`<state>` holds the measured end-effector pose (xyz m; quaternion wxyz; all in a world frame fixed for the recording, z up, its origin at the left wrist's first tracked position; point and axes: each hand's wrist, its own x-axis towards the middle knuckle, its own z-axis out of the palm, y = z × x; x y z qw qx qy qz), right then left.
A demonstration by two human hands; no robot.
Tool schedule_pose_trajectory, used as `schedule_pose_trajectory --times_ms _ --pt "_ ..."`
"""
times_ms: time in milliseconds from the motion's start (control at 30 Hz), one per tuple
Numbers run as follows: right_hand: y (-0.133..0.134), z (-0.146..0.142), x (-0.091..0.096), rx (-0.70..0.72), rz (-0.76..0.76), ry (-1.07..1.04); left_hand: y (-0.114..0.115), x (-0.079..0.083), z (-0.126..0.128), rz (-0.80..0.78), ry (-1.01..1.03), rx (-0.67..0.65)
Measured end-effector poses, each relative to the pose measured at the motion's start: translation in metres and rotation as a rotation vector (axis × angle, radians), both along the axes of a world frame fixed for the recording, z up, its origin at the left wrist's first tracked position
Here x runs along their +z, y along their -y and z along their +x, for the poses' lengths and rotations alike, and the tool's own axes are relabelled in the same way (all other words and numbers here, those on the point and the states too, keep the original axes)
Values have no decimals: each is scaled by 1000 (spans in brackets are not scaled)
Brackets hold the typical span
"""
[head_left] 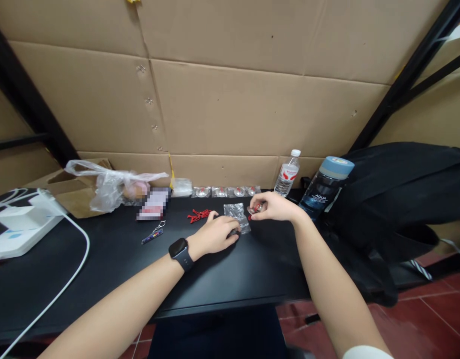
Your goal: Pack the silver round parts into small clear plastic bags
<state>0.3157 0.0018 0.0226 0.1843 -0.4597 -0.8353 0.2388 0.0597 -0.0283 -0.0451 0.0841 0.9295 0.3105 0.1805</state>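
Note:
My left hand (pixel 217 233), with a black smartwatch on its wrist, rests fingers down on the black table (pixel 103 269) and presses the near edge of a small clear plastic bag (pixel 235 212). My right hand (pixel 273 207) is closed on a small red and silver item (pixel 257 208) just right of that bag. A bundle of red cords (pixel 198 215) lies just left of my left hand. Along the back edge lies a row of several small bagged red and silver pieces (pixel 226 191).
A water bottle (pixel 288 173) and a dark blue-lidded flask (pixel 323 187) stand at the back right beside a black bag (pixel 394 194). A keychain (pixel 154 234), a crumpled plastic bag (pixel 110 187), brown paper and a white box (pixel 20 224) with a cable lie to the left.

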Motion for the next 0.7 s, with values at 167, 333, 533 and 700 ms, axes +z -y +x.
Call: schedule_pose_trajectory --times_ms 167,333,533,700 --pt "1 -4 -4 77 -46 183 -2 -5 -4 16 -56 12" --pt "1 -8 -10 58 -20 295 -4 -6 -8 4 -96 1" --pt "1 -13 -11 23 1 357 -6 -2 -12 -37 -75 -23" --pt "0 -24 -17 -2 43 425 -5 -1 -11 -38 -106 8"
